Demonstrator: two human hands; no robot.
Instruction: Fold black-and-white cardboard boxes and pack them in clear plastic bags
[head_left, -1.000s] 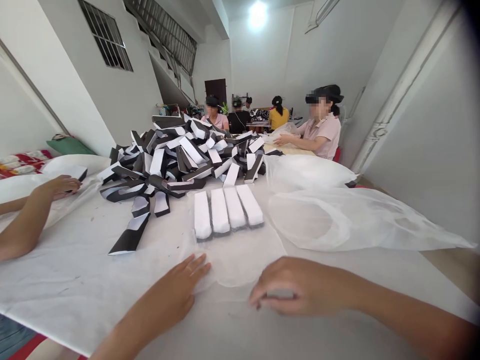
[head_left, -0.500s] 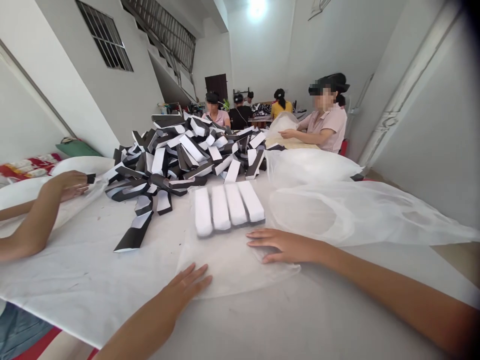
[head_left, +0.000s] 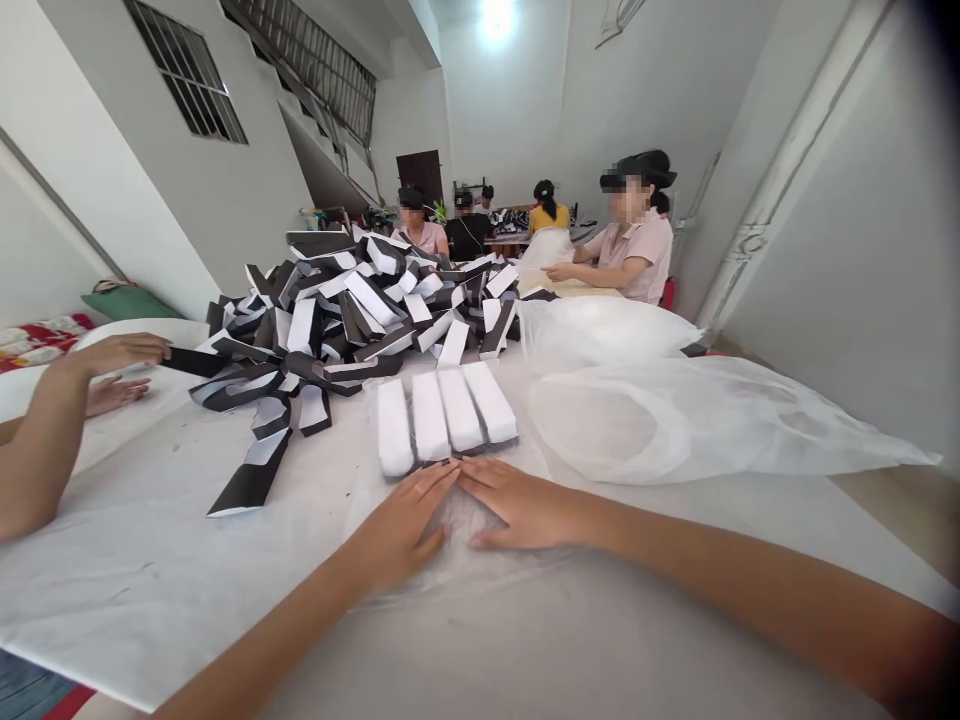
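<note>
In the middle of the table a clear plastic bag (head_left: 480,572) lies flat with several white padded strips (head_left: 430,418) side by side in its far half. My left hand (head_left: 401,525) rests on the bag's near part, its fingers stretched toward the strips. From the other side my right hand (head_left: 517,505) lies flat on the bag too, fingers spread. The fingertips of both hands meet just in front of the strips' near ends. Neither hand holds anything.
A heap of black and white strips (head_left: 349,310) covers the table's far left. Large translucent bags (head_left: 720,425) lie on the right. At the left a co-worker's hand (head_left: 135,350) holds a black strip (head_left: 196,362). Another person (head_left: 634,245) handles a bag at the back right.
My left hand has moved right and forward over the bag, and my right hand slightly left, so their fingertips now meet. The co-worker at the left has brought a black strip into fuller view.
</note>
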